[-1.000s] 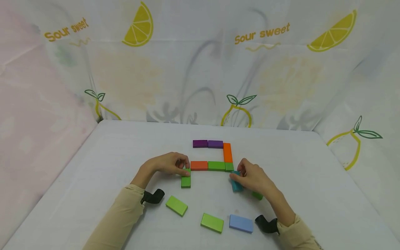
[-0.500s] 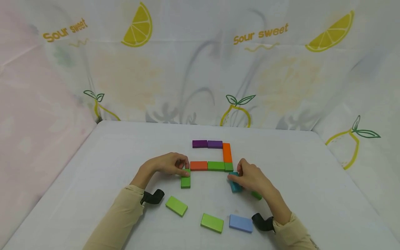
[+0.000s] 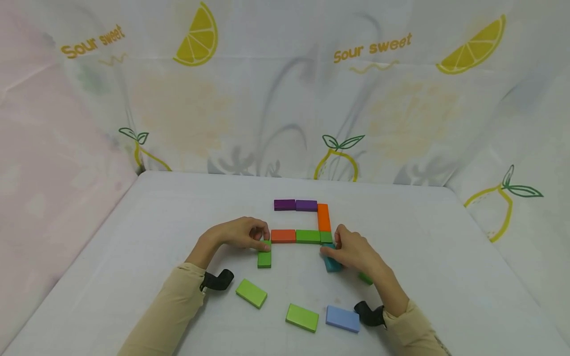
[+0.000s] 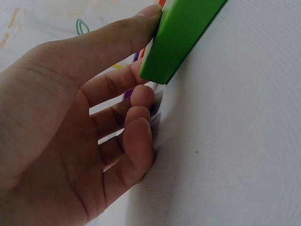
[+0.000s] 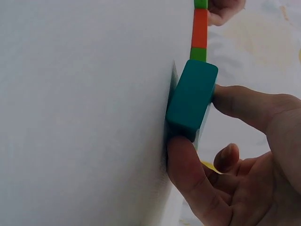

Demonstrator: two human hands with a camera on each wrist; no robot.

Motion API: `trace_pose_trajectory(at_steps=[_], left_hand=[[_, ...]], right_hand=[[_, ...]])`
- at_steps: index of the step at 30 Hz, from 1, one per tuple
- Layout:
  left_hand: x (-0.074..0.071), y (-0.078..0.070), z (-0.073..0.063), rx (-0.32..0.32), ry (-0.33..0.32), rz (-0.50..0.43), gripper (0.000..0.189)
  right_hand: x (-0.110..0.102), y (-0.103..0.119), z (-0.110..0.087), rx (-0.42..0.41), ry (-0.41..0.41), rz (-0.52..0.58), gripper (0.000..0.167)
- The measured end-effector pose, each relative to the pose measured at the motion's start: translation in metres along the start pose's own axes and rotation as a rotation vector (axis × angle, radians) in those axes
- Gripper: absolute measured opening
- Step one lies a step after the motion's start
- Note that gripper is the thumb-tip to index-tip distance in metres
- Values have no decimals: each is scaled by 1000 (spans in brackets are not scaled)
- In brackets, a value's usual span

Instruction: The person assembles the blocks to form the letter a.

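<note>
Take the middle green block (image 3: 308,237) of the row as the centre of my dial. At nine o'clock the left hand (image 3: 240,233) has thumb and finger pinching a grass-green block (image 3: 264,260), which lies at eight o'clock. The right hand (image 3: 358,252), between three and four, pinches a teal block (image 3: 333,264) between thumb and fingers at four o'clock. The teal block lies askew, its far end pointing toward eleven, right by the small green block (image 3: 326,238) at three; whether they touch I can't tell.

An orange-red block (image 3: 283,236) adjoins my centre at nine. The orange block (image 3: 323,217) stretches away at one, and from its far end the violet block (image 3: 306,205) and dark purple block (image 3: 285,204) run toward eleven. Nearer the person lie a lime block (image 3: 251,293) between seven and eight, a second lime block (image 3: 302,317) at six, and a light-blue block (image 3: 342,318) at five. Another green piece (image 3: 365,278) shows partly beneath the right wrist, at four.
</note>
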State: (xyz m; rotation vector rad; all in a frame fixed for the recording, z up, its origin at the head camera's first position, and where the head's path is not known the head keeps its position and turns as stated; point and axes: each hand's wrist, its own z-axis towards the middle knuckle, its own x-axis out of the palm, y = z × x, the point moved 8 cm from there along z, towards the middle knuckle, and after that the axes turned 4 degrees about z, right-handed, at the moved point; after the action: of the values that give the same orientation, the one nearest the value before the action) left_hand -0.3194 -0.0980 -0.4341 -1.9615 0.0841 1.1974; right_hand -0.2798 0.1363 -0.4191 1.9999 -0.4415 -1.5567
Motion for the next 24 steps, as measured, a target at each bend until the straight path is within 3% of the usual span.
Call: trace_pose_trajectory(at_steps=[24], left_hand=[[1,2,0,-13,-1,-1,21]], right_hand=[[5,3,6,5,-19,-18,36]])
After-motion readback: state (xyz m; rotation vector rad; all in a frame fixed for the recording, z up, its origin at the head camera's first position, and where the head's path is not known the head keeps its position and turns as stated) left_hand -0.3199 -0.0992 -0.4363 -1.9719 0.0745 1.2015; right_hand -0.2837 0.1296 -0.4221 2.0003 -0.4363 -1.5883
